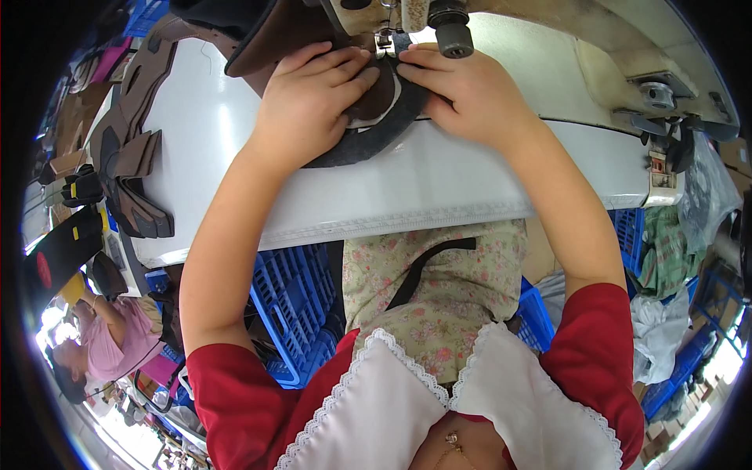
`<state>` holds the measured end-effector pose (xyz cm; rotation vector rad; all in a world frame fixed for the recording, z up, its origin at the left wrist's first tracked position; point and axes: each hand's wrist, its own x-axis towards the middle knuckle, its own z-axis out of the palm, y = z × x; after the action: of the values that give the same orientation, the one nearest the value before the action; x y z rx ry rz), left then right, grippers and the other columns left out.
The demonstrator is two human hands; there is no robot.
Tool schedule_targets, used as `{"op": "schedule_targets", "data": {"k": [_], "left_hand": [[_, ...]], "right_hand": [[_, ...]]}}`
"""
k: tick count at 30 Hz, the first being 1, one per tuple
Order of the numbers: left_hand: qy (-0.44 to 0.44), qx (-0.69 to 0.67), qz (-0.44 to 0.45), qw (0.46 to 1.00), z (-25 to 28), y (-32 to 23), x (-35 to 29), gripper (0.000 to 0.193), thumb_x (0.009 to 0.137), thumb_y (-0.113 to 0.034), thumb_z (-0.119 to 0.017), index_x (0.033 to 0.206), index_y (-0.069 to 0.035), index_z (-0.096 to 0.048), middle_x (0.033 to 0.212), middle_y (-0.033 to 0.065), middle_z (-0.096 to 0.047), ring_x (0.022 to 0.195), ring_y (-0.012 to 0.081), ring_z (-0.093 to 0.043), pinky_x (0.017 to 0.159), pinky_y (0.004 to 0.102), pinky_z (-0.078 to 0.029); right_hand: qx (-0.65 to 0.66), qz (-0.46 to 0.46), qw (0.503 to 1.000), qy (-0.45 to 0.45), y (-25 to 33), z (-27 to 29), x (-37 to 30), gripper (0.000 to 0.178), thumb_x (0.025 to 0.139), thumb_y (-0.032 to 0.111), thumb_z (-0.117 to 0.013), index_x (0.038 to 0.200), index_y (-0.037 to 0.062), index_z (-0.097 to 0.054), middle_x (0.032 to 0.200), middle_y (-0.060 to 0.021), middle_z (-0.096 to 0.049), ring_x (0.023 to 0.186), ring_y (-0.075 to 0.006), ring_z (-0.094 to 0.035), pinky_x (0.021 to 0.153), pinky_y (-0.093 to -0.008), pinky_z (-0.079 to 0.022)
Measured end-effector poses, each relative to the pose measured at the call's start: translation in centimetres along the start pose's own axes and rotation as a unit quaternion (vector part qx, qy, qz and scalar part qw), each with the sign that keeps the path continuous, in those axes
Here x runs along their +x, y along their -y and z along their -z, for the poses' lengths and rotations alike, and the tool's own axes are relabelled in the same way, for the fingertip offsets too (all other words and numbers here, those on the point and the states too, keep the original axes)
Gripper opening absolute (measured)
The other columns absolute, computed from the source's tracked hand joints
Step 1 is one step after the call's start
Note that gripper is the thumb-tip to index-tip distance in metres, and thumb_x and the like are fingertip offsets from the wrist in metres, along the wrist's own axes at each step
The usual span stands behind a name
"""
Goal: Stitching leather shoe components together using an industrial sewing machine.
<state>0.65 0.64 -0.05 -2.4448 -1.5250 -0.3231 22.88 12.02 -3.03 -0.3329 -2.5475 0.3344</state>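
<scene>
A brown piece (374, 102) edged by a curved dark grey band (368, 147) lies under the presser foot (384, 45) of a sewing machine (413, 16). A pale strip shows between the brown part and the band. My left hand (307, 106) rests on the work left of the foot, its fingers stretched out and pressing down. To the right, my right hand (474, 94) lays its fingertips on the band close to the foot, with its thumb apart from the fingers. Larger brown and black material (274, 39) rises behind my left hand. What lies under my palms is hidden.
Overlapping brown cut pieces (125, 168) line the left of the white table (439, 176). A black round knob (454, 37) hangs just above my right fingers. Blue crates (294, 305) stand below the table edge. Another person in pink (113, 345) is at the far left.
</scene>
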Motion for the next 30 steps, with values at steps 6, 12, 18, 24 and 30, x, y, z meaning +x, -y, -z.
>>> {"op": "schedule_targets", "data": {"k": [6,12,18,24,30], "left_hand": [[0.006,-0.02,0.007,1.0,-0.05,-0.02,-0.03,0.053,0.064,-0.007,-0.07,0.116,-0.012,-0.068,0.126,0.0039,-0.066,0.123,0.0166,-0.057,0.108,0.0385,-0.039],[0.006,-0.018,0.005,1.0,0.12,0.19,0.06,0.053,0.064,-0.006,-0.07,0.116,-0.013,-0.068,0.125,0.0036,-0.067,0.123,0.0164,-0.058,0.107,0.0386,-0.04],[0.012,-0.035,0.007,0.999,0.01,0.55,0.12,0.053,0.064,-0.006,-0.068,0.116,-0.013,-0.068,0.124,0.0038,-0.067,0.122,0.017,-0.059,0.107,0.0386,-0.041],[0.023,-0.055,0.009,0.998,-0.09,0.69,-0.04,0.056,0.067,-0.002,-0.056,0.121,-0.01,-0.067,0.132,0.0059,-0.064,0.125,0.0191,-0.058,0.107,0.0383,-0.037],[0.006,-0.051,0.003,0.999,-0.02,0.69,-0.07,0.052,0.065,-0.005,-0.067,0.116,-0.012,-0.068,0.124,0.0044,-0.067,0.122,0.0181,-0.058,0.108,0.0389,-0.04]], "right_hand": [[-0.003,-0.006,1.0,0.025,0.29,0.39,-0.01,0.041,0.071,0.012,-0.069,0.112,0.0055,-0.071,0.122,-0.0079,-0.067,0.112,-0.0277,-0.064,0.092,-0.0396,-0.052],[-0.014,0.02,0.999,-0.029,0.37,0.15,0.18,0.034,0.07,0.013,-0.066,0.103,0.0049,-0.072,0.108,-0.0051,-0.07,0.104,-0.0249,-0.065,0.087,-0.0387,-0.054],[0.005,0.008,1.0,-0.021,0.29,0.09,-0.02,0.032,0.071,0.013,-0.067,0.101,0.0052,-0.072,0.104,-0.0052,-0.069,0.103,-0.0248,-0.065,0.087,-0.0379,-0.054],[0.004,0.002,1.0,-0.014,0.36,0.34,0.09,0.03,0.071,0.015,-0.068,0.099,0.0052,-0.072,0.097,-0.0058,-0.068,0.099,-0.0249,-0.065,0.084,-0.0385,-0.054],[-0.006,0.011,1.0,-0.013,0.48,0.19,0.07,0.033,0.07,0.016,-0.071,0.101,0.0053,-0.07,0.097,-0.0061,-0.066,0.1,-0.0268,-0.064,0.084,-0.0397,-0.054]]}}
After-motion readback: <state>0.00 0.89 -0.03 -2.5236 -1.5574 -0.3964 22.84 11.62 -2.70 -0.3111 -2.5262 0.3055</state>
